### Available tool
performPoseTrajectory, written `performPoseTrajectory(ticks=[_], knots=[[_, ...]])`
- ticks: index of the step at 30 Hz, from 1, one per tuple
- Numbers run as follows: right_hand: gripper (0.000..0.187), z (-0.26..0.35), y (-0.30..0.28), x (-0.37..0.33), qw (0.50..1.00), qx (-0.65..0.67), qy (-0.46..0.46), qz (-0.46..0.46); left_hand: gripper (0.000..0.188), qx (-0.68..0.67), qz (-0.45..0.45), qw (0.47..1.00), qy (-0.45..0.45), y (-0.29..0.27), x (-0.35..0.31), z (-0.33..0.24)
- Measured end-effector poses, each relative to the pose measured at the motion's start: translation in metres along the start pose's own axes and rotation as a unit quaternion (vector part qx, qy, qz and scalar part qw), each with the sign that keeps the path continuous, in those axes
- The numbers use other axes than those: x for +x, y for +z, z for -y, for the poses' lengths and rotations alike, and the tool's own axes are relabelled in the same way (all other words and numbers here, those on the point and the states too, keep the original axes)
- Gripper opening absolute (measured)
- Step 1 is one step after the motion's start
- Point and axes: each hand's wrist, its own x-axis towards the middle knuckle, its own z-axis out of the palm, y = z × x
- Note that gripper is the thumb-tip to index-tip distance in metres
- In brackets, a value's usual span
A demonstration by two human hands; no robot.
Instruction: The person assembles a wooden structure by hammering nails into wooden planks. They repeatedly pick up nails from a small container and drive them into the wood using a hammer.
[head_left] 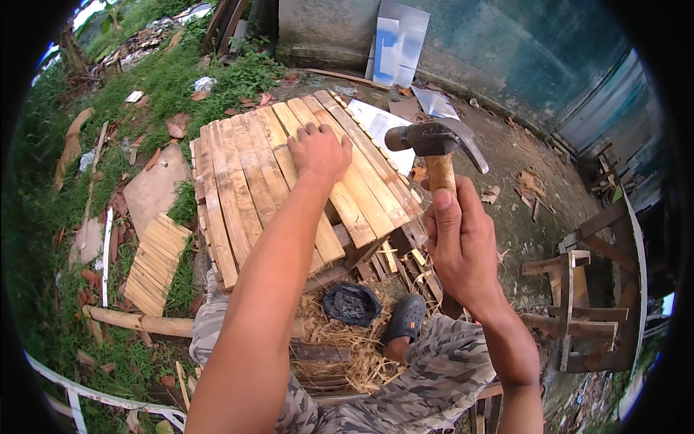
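Observation:
My right hand [463, 246] is wrapped round the wooden handle of a claw hammer [439, 145], its steel head raised at the right of the slatted panel. The thumb lies along the handle. My left hand [319, 152] bears down on the wooden slats [253, 173], its fingers bent over one of them and the fingertips hidden. These pale slats lie side by side on a low support in front of me, with uneven ends. Under the panel's near edge, a black plastic bag [351, 304] with small dark pieces in it sits on the ground between my legs.
Wood shavings [347, 354] and offcuts [426, 278] lie by my sandalled foot [406, 318]. To the left are a small slatted panel [157, 264], a brown board [155, 181] and a bamboo pole [137, 320] on grass. A wooden frame [567, 311] stands right; a wall [506, 58] rises behind.

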Motion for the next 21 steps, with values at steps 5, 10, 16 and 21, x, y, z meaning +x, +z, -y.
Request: performPoseTrajectory(ticks=[5, 10, 16, 21], knots=[[0.034, -0.009, 0.016, 0.000, 0.956, -0.138, 0.131, 0.222, 0.055, 0.009, -0.049, 0.999, -0.003, 0.005, 0.000, 0.000], [0.033, 0.001, -0.005, 0.001, 0.981, -0.109, 0.104, 0.121, 0.054, 0.001, -0.055, 0.998, 0.001, 0.007, 0.000, 0.001], [0.031, 0.006, 0.017, -0.003, 0.960, -0.101, 0.164, 0.204, 0.053, 0.011, -0.063, 0.998, -0.001, 0.007, 0.000, 0.001], [0.032, 0.007, -0.002, 0.003, 0.975, -0.126, 0.091, 0.160, 0.059, -0.016, -0.030, 0.999, -0.001, 0.004, -0.001, 0.000]])
